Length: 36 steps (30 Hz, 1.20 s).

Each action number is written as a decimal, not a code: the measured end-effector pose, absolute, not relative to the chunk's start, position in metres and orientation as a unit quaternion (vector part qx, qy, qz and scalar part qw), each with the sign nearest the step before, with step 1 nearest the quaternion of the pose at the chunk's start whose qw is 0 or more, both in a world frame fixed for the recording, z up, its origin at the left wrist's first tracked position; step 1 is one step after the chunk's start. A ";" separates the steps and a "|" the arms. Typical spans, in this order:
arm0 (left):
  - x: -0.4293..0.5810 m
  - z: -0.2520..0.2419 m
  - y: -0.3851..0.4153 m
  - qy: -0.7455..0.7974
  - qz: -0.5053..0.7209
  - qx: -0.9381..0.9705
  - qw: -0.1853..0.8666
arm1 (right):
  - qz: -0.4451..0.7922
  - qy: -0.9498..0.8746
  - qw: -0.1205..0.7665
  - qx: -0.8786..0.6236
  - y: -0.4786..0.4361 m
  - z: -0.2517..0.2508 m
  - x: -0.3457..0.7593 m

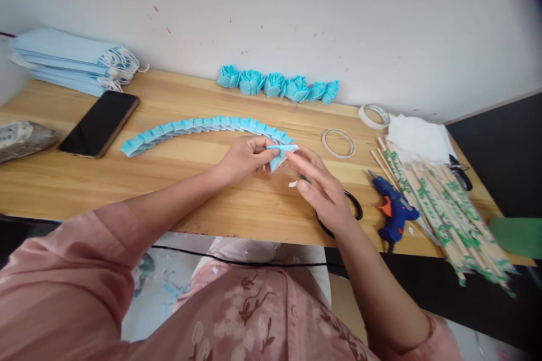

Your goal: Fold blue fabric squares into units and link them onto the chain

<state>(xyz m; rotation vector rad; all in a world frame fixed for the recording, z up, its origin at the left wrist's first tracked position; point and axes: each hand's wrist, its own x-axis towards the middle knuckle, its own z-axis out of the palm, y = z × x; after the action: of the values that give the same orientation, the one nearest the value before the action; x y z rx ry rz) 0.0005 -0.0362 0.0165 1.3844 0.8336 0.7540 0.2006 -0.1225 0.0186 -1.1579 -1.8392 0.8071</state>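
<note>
A small folded blue piece [277, 159] is pinched between the thumb and fingers of my left hand [249, 159], above the middle of the wooden table. My right hand [322, 186] is at the piece's right side, its index finger touching it and its thumb spread apart with a tiny white scrap [293, 184] beside the thumb tip. Behind my hands curves a row of folded blue pieces [203, 124]. Black-handled scissors [359, 206] lie partly hidden under my right hand.
Blue paper flowers [275, 84] line the wall. At left are a stack of blue masks [63, 56], a phone [99, 124] and a wrapped bundle [25, 138]. Tape rolls [339, 143], a blue glue gun [393, 208] and wrapped chopsticks [444, 208] lie right.
</note>
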 end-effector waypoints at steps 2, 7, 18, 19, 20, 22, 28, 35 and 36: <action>0.000 0.018 -0.036 0.362 0.326 0.604 0.631 | 0.308 -0.729 0.400 -0.463 -0.122 0.018 0.198; 0.001 0.019 -0.037 0.344 0.328 0.603 0.641 | 0.207 -0.768 0.380 -0.472 -0.121 0.017 0.195; 0.001 0.015 -0.035 0.347 0.327 0.601 0.641 | 0.025 -0.860 0.270 -0.433 -0.114 0.017 0.204; 0.001 0.015 -0.035 0.347 0.329 0.602 0.639 | 0.022 -0.865 0.260 -0.429 -0.114 0.019 0.206; 0.001 0.014 -0.035 0.347 0.331 0.603 0.637 | 0.018 -0.870 0.250 -0.425 -0.114 0.020 0.208; 0.001 0.014 -0.035 0.346 0.332 0.605 0.636 | 0.007 -0.878 0.232 -0.418 -0.113 0.023 0.212; 0.001 0.014 -0.035 0.340 0.331 0.601 0.643 | 0.016 -0.891 0.196 -0.409 -0.112 0.031 0.216; -0.001 0.013 -0.034 0.342 0.332 0.599 0.643 | -0.025 -0.906 0.173 -0.386 -0.114 0.029 0.215; -0.001 0.013 -0.033 0.344 0.331 0.600 0.642 | -0.035 -0.908 0.168 -0.382 -0.114 0.029 0.215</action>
<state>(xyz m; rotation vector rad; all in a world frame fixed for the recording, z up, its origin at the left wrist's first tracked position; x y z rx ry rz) -0.0008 -0.0335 0.0129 1.3679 0.7829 0.7548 0.2151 -0.1144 0.0289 -1.0873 -2.5817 -0.1008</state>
